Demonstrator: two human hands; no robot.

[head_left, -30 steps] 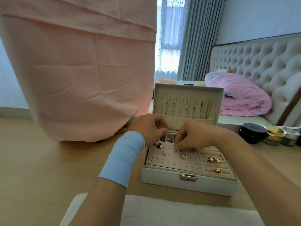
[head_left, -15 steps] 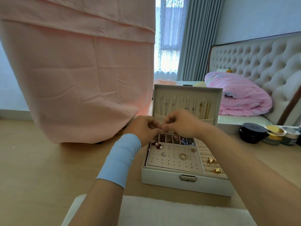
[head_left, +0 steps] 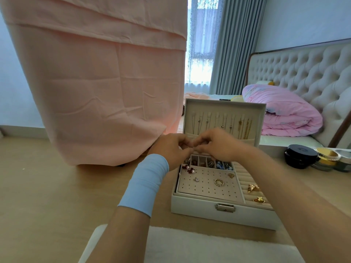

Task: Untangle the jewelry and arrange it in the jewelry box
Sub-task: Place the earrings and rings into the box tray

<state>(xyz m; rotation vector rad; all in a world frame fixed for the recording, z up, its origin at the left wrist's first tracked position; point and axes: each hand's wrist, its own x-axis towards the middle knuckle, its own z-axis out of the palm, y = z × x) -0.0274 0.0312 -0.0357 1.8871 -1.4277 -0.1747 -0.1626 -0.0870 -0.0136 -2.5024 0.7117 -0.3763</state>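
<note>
A white jewelry box [head_left: 199,209] stands open on the wooden table, its raised lid [head_left: 224,109] hung with several thin necklaces. My left hand [head_left: 171,149] and my right hand [head_left: 218,144] meet fingertip to fingertip above the box's back row of small compartments, pinching a tiny piece of jewelry too small to make out. On the perforated pad lie a ring-shaped brooch [head_left: 219,182], a small silver stud [head_left: 196,179] and red-and-pearl earrings [head_left: 189,169]. Two gold pieces [head_left: 253,187] sit in the ring rolls at the right.
A pink cloth [head_left: 98,82] drapes over something tall behind and left of the box. Black and yellow round tins [head_left: 301,156] stand at the table's right edge. A white fluffy mat [head_left: 190,247] lies at the near edge. A bed with a pink duvet is beyond.
My right hand has lifted from the perforated pad to meet my left hand above the back compartments. A small gold piece now shows on the pad's right edge.
</note>
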